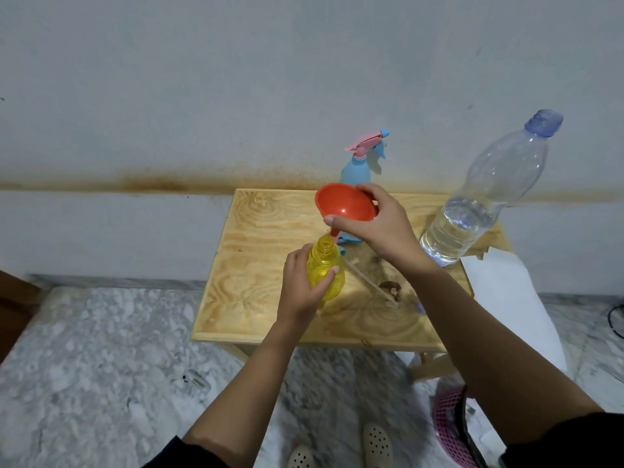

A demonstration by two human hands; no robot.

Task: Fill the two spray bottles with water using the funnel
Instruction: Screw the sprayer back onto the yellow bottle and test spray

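My left hand (304, 285) grips a yellow spray bottle (326, 268) with its top off, standing on a small wooden table (250, 265). My right hand (374, 224) holds a red funnel (344, 202) tilted, its spout just above and beside the yellow bottle's open neck. A blue spray bottle (356, 170) with a pink and blue trigger head stands behind the funnel. A large clear water bottle (479, 204), partly full and capped in blue, stands at the table's right. A thin dip tube (368, 282) lies on the table by my right wrist.
The table stands against a grey wall with a rusty stain. White paper (513, 298) hangs off the table's right side. A pink mesh basket (449, 427) sits on the marbled floor at lower right, and my slippered feet (341, 447) show below.
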